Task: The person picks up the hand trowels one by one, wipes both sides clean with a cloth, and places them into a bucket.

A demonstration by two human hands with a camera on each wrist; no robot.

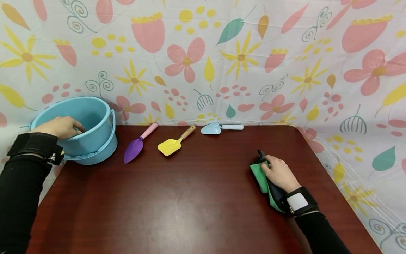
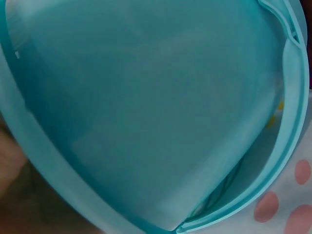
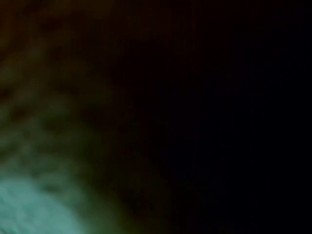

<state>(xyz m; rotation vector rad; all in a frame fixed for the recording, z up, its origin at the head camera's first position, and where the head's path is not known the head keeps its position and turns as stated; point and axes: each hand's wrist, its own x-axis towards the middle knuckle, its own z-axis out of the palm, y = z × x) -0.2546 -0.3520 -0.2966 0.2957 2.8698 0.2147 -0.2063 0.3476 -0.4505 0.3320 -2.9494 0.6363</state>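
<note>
A light blue bucket (image 1: 92,141) stands at the table's back left, its handle hanging down round the front. My left hand (image 1: 61,127) grips its near rim, with fingers reaching over to the inside. The pale blue inner wall (image 2: 161,107) fills most of the left wrist view, and a blurred bit of the hand shows at the left edge. On the right side of the table, my right hand (image 1: 280,173) holds a folded green-and-black fabric item (image 1: 260,178) of unclear kind. The right wrist view is dark and blurred.
Along the table's (image 1: 177,204) back lie a purple trowel (image 1: 134,150) with a pink handle, a yellow shovel (image 1: 169,146) with a wooden handle and a light blue trowel (image 1: 211,128) with a white handle. A flower-patterned cloth (image 1: 203,53) hangs behind the table.
</note>
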